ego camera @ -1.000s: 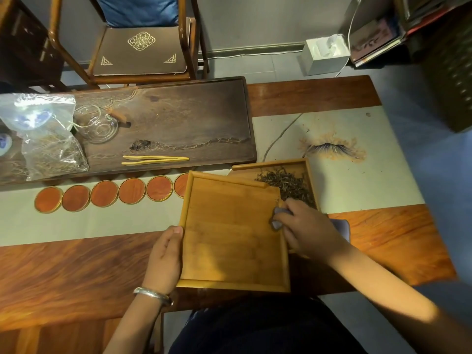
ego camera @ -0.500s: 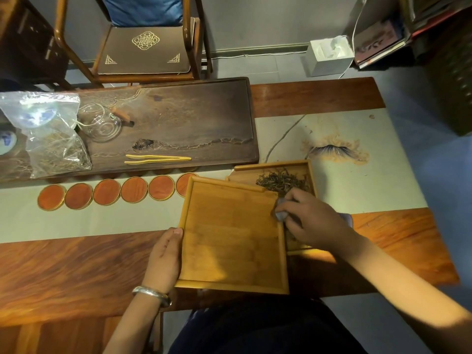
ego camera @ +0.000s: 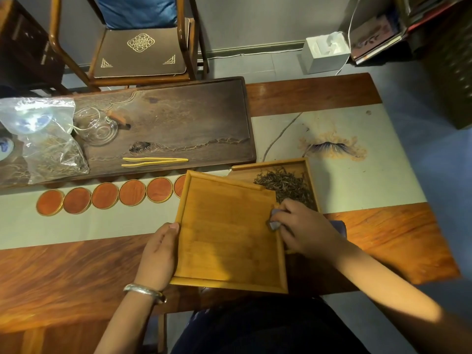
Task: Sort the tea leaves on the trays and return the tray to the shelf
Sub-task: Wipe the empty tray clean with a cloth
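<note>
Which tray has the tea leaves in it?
The far tray, partly hidden under the near tray, holds the tea leaves. The near one, held by the left hand, is bare.

No legible text, labels, brands or numbers | chair cushion (ego camera: 141, 51) carries gold emblem and corner motifs, ornament only | magazine cover (ego camera: 375, 37) on floor at upper right shows dark brush-like marks, too blurred to read
</note>
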Demonstrator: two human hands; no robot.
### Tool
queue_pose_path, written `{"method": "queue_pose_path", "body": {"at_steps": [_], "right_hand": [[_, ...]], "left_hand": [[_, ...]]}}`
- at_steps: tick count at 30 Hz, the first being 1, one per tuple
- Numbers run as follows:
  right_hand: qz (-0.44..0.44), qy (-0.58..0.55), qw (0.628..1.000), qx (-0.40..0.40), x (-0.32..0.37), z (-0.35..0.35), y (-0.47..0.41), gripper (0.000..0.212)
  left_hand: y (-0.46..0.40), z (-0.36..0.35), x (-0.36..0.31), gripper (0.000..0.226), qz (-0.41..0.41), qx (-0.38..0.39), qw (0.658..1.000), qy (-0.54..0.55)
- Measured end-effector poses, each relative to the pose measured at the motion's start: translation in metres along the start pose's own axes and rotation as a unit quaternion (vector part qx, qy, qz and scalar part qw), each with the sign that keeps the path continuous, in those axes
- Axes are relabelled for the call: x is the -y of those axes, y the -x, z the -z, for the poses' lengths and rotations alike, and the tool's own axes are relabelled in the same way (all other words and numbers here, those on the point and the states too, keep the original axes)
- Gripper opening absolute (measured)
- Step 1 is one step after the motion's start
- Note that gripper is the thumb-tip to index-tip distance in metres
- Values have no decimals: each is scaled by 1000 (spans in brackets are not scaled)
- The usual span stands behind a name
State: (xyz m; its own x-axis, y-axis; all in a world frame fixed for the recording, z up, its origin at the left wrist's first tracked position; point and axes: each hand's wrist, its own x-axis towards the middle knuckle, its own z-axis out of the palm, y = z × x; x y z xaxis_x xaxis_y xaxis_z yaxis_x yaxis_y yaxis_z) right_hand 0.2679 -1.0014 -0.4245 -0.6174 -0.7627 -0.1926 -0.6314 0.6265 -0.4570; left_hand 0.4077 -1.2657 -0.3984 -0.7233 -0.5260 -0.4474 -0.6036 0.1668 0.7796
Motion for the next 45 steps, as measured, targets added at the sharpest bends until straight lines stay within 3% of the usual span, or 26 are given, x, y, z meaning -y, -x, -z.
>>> {"method": "queue_pose_path", "body": {"at_steps": [11, 13, 16, 21, 27, 33, 40, 45], "right_hand": [[-124, -90, 985, -74, -21, 2, -31, 26], [-106, -123, 984, -68, -17, 10, -25, 23], [-42, -147, 988, 5, -2, 21, -8, 17], [20, -101, 992, 76, 16, 17, 13, 19], [-34, -45, 998, 23, 10, 2, -3, 23], [-76, -109, 988, -73, 8, 6, -12, 25], [-51, -64, 996, 17, 6, -4, -4, 22], [-70, -52, 995, -37, 6, -1, -8, 23]], "left_hand": [[5, 5, -1, 32, 15, 1, 1000, -19], [6, 6, -4, 30, 15, -8, 1000, -17], [5, 10, -10, 29, 7, -8, 999, -31], [5, 16, -22, 28, -2, -5, 999, -48], [5, 18, -29, 40, -34, 1, 996, -85], [4, 15, -26, 42, -17, 0, 997, -80], [5, 13, -25, 39, -2, -6, 997, -71], [6, 15, -20, 42, -11, -1, 996, -83]]}}
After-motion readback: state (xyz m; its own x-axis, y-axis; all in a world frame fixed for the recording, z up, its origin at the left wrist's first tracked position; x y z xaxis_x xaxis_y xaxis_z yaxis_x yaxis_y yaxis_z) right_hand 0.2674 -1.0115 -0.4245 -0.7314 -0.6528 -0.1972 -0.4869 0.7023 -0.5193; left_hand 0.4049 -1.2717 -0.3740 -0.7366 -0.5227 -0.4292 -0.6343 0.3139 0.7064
